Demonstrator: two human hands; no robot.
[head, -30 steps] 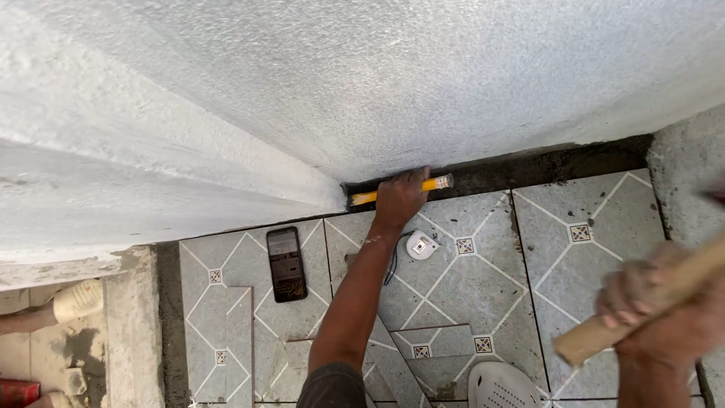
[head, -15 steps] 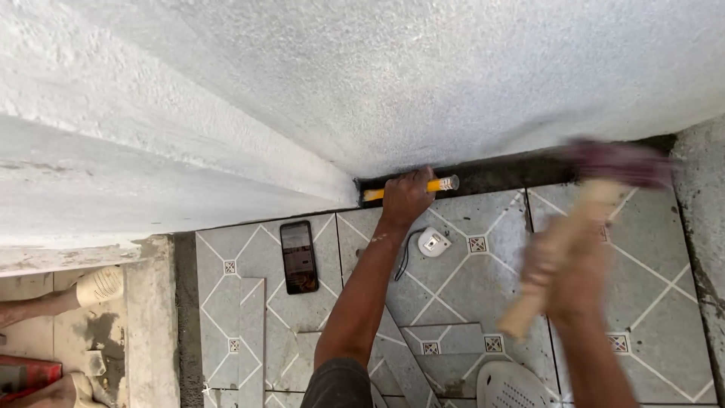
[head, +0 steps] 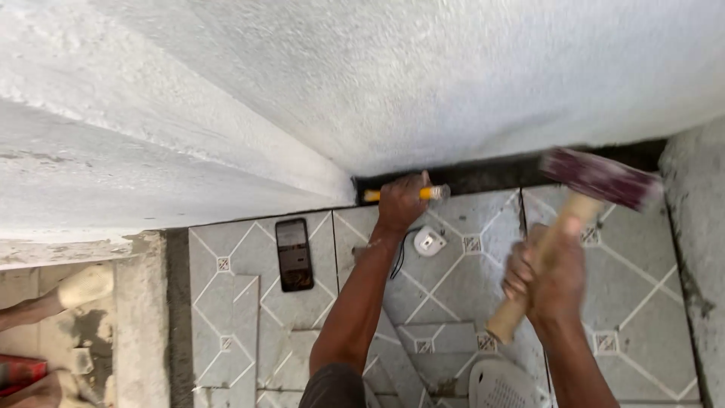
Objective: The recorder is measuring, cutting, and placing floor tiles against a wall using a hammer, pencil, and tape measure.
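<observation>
My left hand (head: 400,204) grips a yellow-handled chisel (head: 432,193) laid along the dark gap (head: 483,172) at the foot of the white textured wall (head: 423,75). My right hand (head: 547,276) holds a hammer by its wooden handle (head: 540,261). The dark red hammer head (head: 598,177) is blurred with motion, to the right of the chisel's tip and just above the tiled floor (head: 634,302).
A black phone (head: 294,254) lies on the tiles to the left of my arm. A small white round object (head: 430,240) with a cord sits near my left wrist. A white perforated plastic thing (head: 502,385) is at the bottom. A concrete step (head: 140,302) borders the left.
The hammer has swung from the lower right up and left toward the chisel, then drawn slightly back right. My left hand stayed on the chisel.
</observation>
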